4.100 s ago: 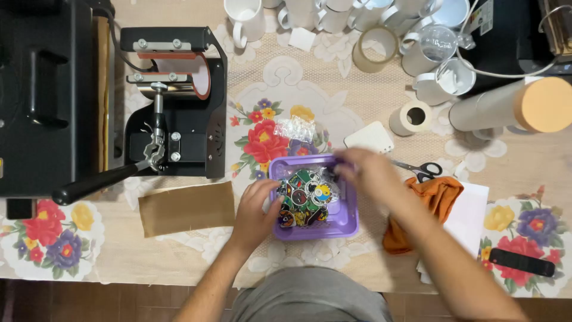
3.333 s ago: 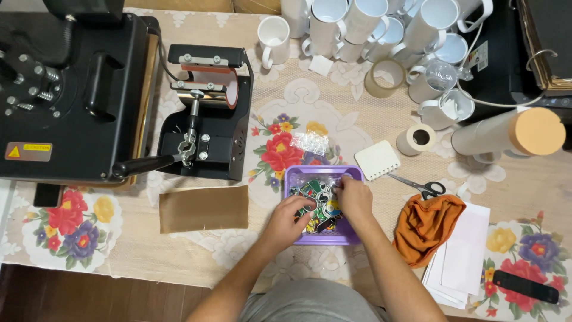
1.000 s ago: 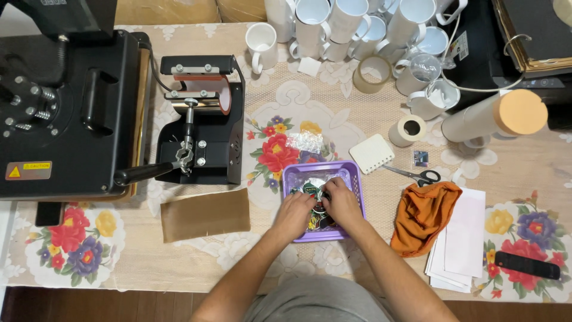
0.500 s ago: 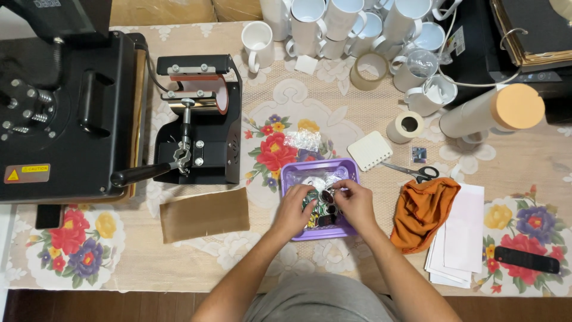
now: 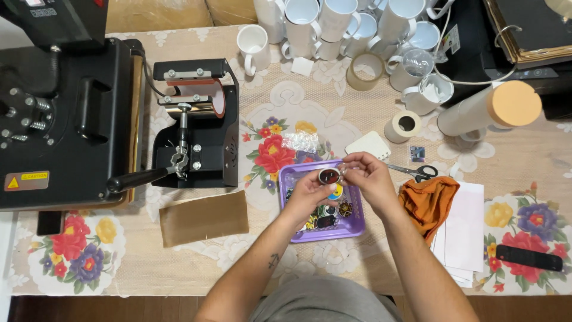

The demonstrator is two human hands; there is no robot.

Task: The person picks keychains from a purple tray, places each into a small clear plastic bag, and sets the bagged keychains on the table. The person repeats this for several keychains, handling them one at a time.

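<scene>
A purple plastic tray (image 5: 289, 179) with several small round printed badges lies on the table in front of me. Above the tray my left hand (image 5: 308, 194) and my right hand (image 5: 368, 176) meet, both pinching one small dark round badge (image 5: 328, 176) between fingertips. More coloured badges (image 5: 333, 209) lie in the tray below the hands.
A black mug press (image 5: 193, 122) and a large black heat press (image 5: 62, 113) stand at the left. White mugs (image 5: 333, 24) and tape rolls (image 5: 405, 124) crowd the back. Scissors (image 5: 417, 172), an orange cloth (image 5: 430, 203), white paper sheets (image 5: 468, 229) and a brown sheet (image 5: 202, 217) lie nearby.
Both hands have lifted out of the tray's contents and now hold one badge up over its far edge. The view shifted slightly.
</scene>
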